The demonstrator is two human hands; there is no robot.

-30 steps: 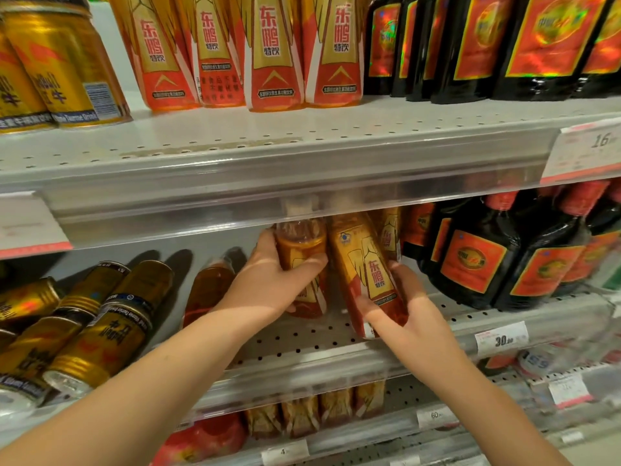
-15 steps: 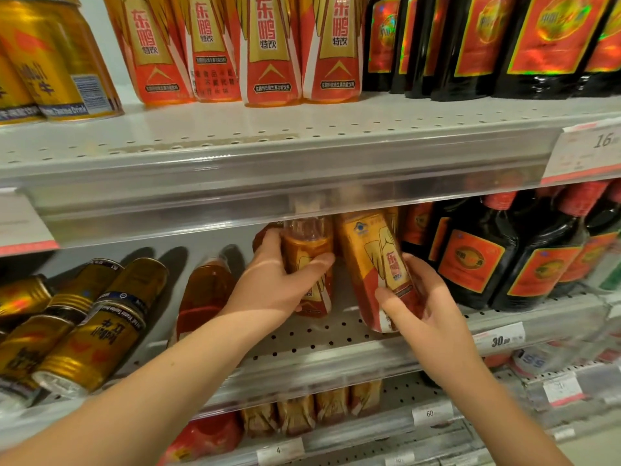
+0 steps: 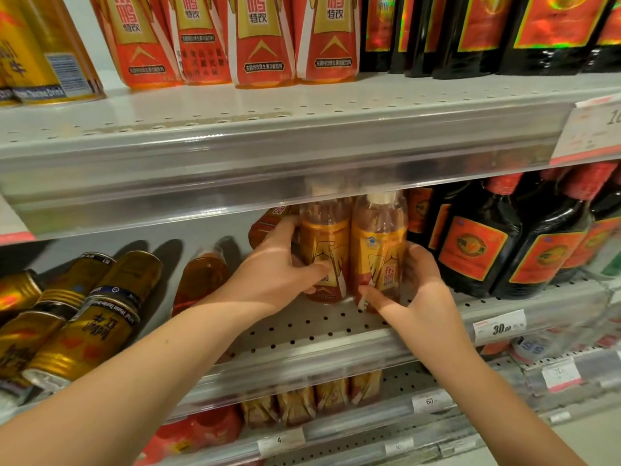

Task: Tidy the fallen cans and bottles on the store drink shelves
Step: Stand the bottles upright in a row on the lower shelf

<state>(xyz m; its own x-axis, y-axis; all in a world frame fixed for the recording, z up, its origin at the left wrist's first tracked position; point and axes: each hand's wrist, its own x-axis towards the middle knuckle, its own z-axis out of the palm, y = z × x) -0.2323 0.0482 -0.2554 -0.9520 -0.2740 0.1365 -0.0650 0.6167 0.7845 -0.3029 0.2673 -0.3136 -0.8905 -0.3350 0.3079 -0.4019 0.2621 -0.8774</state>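
Two orange-and-gold drink bottles stand upright side by side on the middle shelf. My left hand grips the left bottle, thumb across its label. My right hand holds the right bottle from the right, thumb at its base. Another orange bottle lies tipped over to the left, and one more leans behind my left hand. Several gold cans lie fallen at the shelf's left end.
Dark bottles with red labels stand close on the right of the held bottles. The upper shelf overhangs the bottle caps and carries upright orange bottles and gold cans. Lower shelves hold more drinks.
The right bottle was tilted and off the shelf; my right hand has stood it upright beside the left bottle. My left hand stayed on its bottle.
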